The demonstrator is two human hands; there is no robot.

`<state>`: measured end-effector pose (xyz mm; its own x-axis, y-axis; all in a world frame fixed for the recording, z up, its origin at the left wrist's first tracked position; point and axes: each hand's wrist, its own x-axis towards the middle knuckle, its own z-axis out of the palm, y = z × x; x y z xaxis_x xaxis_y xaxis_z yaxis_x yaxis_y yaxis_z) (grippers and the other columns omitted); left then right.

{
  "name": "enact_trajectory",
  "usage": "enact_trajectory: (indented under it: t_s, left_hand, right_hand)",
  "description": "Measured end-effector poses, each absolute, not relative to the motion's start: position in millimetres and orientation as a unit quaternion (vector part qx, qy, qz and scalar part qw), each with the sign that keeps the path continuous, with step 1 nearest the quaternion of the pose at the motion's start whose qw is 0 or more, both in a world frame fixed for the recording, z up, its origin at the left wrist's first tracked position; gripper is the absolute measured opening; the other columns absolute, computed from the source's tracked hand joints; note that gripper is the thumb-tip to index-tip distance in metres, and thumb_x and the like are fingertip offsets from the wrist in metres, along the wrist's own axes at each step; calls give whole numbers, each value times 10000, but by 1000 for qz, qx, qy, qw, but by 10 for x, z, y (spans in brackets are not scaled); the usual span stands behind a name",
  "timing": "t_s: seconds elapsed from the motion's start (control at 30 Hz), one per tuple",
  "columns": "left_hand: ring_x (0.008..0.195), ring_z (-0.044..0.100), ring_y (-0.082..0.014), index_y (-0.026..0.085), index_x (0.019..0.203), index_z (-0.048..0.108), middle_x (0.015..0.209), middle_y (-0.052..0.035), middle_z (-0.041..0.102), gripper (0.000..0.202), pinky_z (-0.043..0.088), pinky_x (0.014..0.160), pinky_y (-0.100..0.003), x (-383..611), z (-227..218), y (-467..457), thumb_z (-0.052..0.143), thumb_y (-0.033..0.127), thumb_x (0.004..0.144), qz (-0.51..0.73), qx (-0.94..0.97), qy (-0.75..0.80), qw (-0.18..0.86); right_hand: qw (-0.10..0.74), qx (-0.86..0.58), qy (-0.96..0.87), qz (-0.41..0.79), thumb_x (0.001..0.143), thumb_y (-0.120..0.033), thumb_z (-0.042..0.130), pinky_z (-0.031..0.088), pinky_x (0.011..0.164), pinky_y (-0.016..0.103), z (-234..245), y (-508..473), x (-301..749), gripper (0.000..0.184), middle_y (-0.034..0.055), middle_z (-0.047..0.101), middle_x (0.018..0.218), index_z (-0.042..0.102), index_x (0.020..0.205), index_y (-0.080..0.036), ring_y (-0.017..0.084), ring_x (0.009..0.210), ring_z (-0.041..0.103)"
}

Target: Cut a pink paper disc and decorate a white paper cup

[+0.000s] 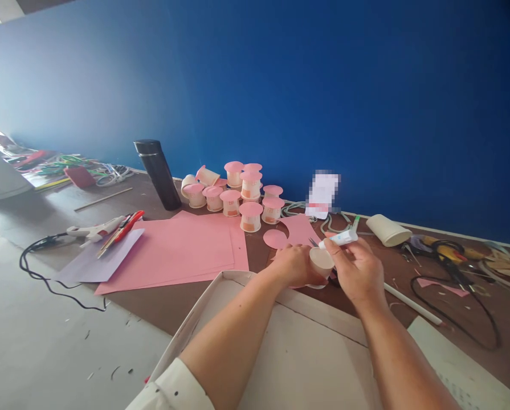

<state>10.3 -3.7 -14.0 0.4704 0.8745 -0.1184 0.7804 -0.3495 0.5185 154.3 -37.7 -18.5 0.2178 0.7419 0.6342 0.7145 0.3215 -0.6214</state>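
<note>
My left hand (pixel 292 265) is closed around a small white paper cup (pixel 321 262), which lies on its side with its base facing right. My right hand (pixel 357 272) grips a white glue tube (pixel 339 237) with a green tip, held just above the cup. A loose pink paper circle (pixel 275 238) lies on the brown board just beyond my left hand. Behind it stands a cluster of several white cups capped with pink circles (pixel 237 193).
Pink paper sheets (pixel 173 250) cover the board to the left, beside a white glue gun (pixel 96 229) with black cord and a black flask (pixel 158 173). An open cardboard box lid (pixel 306 353) lies under my forearms. A white roll (pixel 387 229), cables and tools lie to the right.
</note>
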Motion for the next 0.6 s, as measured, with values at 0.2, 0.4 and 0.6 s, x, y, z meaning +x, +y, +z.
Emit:
enact_trajectory:
  t_s: [0.2, 0.4, 0.6]
  left_hand:
    - [1021, 595, -272, 250, 1133, 525, 1077, -55, 659, 614, 478, 872, -380, 130, -140, -32, 632, 574, 623, 83, 839, 486, 230]
    - [1006, 600, -279, 259, 1089, 554, 1075, -58, 656, 638, 499, 814, -369, 107, -88, -54, 651, 626, 577, 84, 820, 506, 256]
    - [1031, 592, -289, 256, 1105, 547, 1083, -62, 656, 635, 488, 842, -384, 107, -94, -48, 635, 622, 593, 75, 825, 499, 256]
  right_hand:
    - [480, -553, -681, 6, 854, -533, 552, 427, 883, 391, -196, -361, 1488, 367, 71, 692, 939, 746, 916, -227, 244, 957, 589]
    - [527, -590, -607, 79, 843, -529, 568, 442, 886, 403, -167, -403, 1505, 391, 75, 706, 974, 712, 1032, -218, 255, 972, 612]
    - [487, -582, -649, 49, 843, -520, 550, 434, 897, 406, -201, -358, 1493, 375, 86, 700, 1002, 716, 975, -211, 263, 1012, 589]
